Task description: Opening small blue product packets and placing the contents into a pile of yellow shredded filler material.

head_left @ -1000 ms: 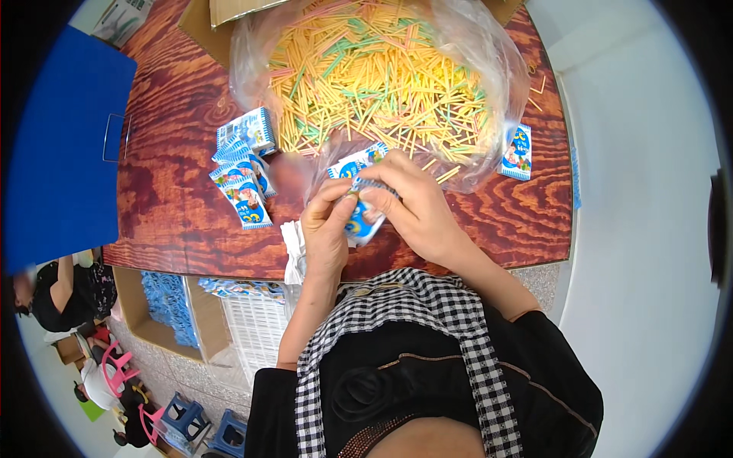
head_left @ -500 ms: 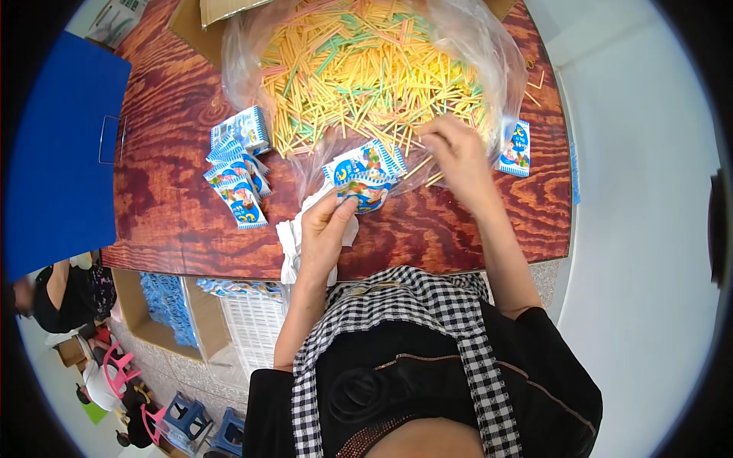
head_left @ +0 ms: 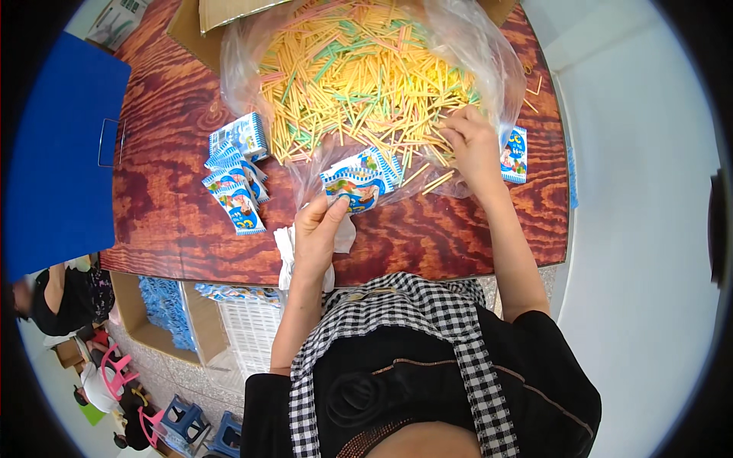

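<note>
My left hand (head_left: 319, 223) pinches the lower edge of a small blue-and-white packet (head_left: 357, 192) between thumb and fingers. Behind it, partly covered, lies another such packet (head_left: 388, 163). At the near right edge of a big heap of thin coloured sticks (head_left: 366, 84), my right hand (head_left: 475, 149) has thumb and fingertips pressed together. What they hold, if anything, is hard to make out among the sticks. The heap, yellow, pink and green, spills from a clear plastic bag (head_left: 500, 57). A few loose sticks (head_left: 437, 183) lie below my right hand.
Several packets (head_left: 238, 200) lie stacked at the left, and one packet (head_left: 515, 155) lies at the right. A white cloth (head_left: 286, 256) is near my left wrist. Beyond the heap stands a cardboard box (head_left: 195, 34). Crates of packets sit below the table (head_left: 450, 237); other people are at lower left.
My right hand has moved slightly right and up, in against the heap's edge. The packet in my left hand has tilted and shows more of its printed face.
</note>
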Demonstrator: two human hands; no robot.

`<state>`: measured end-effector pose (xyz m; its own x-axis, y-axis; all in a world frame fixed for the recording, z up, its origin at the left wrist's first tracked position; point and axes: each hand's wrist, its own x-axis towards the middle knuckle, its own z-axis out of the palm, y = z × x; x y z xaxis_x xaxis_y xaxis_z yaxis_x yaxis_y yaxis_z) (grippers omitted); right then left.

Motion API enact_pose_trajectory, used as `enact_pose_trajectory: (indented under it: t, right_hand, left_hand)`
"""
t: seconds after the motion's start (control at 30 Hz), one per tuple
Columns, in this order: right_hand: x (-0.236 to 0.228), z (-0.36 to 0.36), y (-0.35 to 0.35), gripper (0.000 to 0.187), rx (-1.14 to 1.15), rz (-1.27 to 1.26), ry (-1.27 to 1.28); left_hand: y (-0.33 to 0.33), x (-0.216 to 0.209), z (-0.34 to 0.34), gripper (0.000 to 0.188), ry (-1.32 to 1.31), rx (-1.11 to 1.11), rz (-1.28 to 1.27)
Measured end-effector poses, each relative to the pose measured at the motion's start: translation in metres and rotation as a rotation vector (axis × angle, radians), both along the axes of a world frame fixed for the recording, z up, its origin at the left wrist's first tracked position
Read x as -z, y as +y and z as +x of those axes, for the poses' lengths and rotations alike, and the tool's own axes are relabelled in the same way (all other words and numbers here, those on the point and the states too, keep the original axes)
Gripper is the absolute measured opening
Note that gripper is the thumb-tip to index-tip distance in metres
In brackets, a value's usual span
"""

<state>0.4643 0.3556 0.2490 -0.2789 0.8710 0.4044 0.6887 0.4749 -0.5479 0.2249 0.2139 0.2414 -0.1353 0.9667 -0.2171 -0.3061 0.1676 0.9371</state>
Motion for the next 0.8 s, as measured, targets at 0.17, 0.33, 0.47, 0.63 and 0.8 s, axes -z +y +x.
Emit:
enact_pose_trajectory:
  t: [0.17,0.33,0.47,0.63,0.8]
  right_hand:
    - [-0.021,-0.001,0.004,0.007,-0.108,-0.791,0.778]
    - [-0.049,-0.026,-0.012,0.008,-0.232,-0.91,1.002]
    - [-0.06,-0.044,-0.031,0.01,-0.261,-0.857,1.008]
    - [-0.06,-0.055,-0.047,0.01,-0.307,-0.825,0.857]
    - [-0.064,-0.055,-0.052,0.005,-0.284,-0.752,0.916]
  left_hand:
    - [0.009,-0.003,0.008,0.02,0.024,0.1,0.021]
    - [0.014,-0.003,0.016,0.018,0.073,0.149,0.065]
    - [0.015,-0.011,0.014,0.018,0.108,0.212,0.058]
    - [0.013,-0.009,0.014,0.019,0.054,0.189,0.093]
    - [0.01,-0.011,0.014,0.022,-0.017,0.161,0.061]
